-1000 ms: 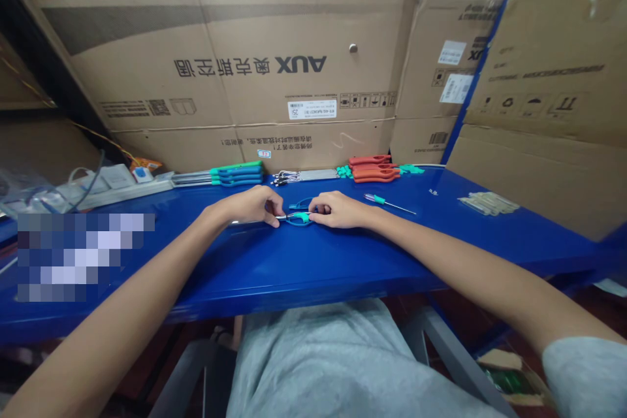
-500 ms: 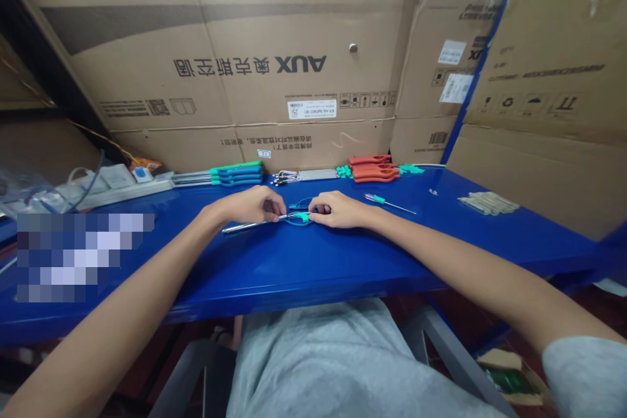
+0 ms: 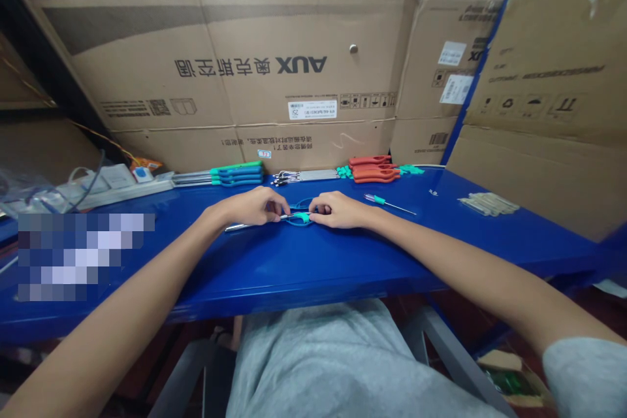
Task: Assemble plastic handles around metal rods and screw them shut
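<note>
My left hand (image 3: 259,206) is closed in a pinch on a thin silver metal tube (image 3: 238,227), whose free end sticks out to the left just over the table. A blue looped handle (image 3: 296,223) lies between my two hands, with a small teal plastic piece (image 3: 302,217) inside its loop. My right hand (image 3: 336,210) pinches the right end of that handle; its fingertips hide part of it. The tube's inner end reaches the teal piece, but how they join is too small to make out.
Several blue and green handles with rods (image 3: 238,174), white rods (image 3: 313,175) and orange handles (image 3: 375,170) line the back of the blue table (image 3: 274,274). A screwdriver (image 3: 386,202) and pale strips (image 3: 490,203) lie to the right. A power strip (image 3: 132,192) stands left; cardboard (image 3: 255,19) walls the back.
My left hand and the metal tube have shifted slightly to the right, toward the teal piece. My right hand stays almost where it was.
</note>
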Demonstrator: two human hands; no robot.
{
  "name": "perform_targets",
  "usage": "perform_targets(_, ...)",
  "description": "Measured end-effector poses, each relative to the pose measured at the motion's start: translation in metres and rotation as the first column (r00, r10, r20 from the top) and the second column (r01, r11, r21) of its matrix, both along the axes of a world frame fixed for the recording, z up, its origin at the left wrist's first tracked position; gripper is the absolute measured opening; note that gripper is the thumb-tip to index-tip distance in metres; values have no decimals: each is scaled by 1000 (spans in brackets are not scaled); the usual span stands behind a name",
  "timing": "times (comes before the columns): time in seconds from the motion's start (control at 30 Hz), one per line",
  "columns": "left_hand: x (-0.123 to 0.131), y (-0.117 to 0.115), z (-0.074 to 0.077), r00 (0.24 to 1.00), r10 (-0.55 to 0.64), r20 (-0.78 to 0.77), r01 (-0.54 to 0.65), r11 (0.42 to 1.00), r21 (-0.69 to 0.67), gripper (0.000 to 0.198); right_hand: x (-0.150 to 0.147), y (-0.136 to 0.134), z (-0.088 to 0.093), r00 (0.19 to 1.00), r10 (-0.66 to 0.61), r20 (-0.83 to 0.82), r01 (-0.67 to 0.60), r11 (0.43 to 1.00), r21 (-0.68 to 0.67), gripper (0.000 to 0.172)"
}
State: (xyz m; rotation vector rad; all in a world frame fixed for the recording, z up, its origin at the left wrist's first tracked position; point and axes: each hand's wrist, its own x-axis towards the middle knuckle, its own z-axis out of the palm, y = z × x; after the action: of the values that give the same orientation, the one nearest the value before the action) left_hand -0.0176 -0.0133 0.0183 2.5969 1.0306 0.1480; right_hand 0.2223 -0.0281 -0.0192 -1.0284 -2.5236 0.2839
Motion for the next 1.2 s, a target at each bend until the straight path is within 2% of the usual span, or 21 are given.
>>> perform_targets(0.43, 2, -3, 6, 996, 10, -84, -5, 999, 53, 24, -1, -1, 1, 1000, 3, 4, -3, 1000, -2, 20)
perform_targets(1.2, -4, 2, 4, 994, 1, -110, 1, 1000, 25, 26, -2, 3, -2, 1000, 19, -8, -19, 999, -35, 20)
